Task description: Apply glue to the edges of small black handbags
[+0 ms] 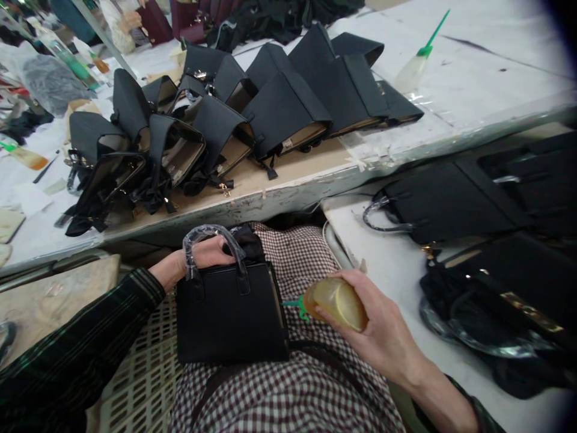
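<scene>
A small black handbag rests on my lap, its handle wrapped in clear plastic. My left hand reaches behind the handle and grips the bag at its top; some fingertips are hidden. In my right hand is a squeeze bottle of yellowish liquid, held on its side. The bottle's thin green nozzle points left at the bag's right side edge, where a pale inner edge shows. Whether the tip touches the bag I cannot tell.
Several black bag bodies stand in rows on the white worktable ahead. Another green-tipped bottle stands behind them. More black bags lie on a surface to my right. Across the table shows another person's hand.
</scene>
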A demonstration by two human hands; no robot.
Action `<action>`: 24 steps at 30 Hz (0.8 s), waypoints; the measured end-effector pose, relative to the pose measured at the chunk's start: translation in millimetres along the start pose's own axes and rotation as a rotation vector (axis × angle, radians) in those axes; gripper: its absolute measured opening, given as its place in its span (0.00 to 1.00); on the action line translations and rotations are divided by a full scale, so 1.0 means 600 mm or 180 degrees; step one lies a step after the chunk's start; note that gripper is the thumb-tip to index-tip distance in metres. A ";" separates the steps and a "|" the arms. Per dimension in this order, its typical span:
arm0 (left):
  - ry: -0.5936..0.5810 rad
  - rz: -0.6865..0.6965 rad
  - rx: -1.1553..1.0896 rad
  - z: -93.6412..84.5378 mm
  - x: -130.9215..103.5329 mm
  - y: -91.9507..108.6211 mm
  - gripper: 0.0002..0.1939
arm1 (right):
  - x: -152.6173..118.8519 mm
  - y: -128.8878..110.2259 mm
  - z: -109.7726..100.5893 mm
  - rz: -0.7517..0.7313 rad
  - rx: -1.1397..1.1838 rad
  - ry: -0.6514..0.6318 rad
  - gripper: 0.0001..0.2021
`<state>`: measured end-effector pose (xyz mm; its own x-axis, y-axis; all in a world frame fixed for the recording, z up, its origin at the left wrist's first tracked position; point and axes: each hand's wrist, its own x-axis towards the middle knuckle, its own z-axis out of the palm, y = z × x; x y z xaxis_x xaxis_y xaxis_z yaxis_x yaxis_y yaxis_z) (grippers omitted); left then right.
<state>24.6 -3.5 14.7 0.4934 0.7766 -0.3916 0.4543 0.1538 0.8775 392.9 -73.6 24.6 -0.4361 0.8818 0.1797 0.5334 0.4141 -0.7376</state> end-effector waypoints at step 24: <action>0.0102 -0.0198 0.0052 0.011 -0.010 0.017 0.12 | 0.005 -0.001 -0.012 0.0622 0.0501 0.0816 0.24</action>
<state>31.0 -10.9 24.1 0.4399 0.7850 -0.4361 0.4956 0.1927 0.8469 396.6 -69.5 30.4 -0.1303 0.9771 0.1682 0.4619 0.2100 -0.8617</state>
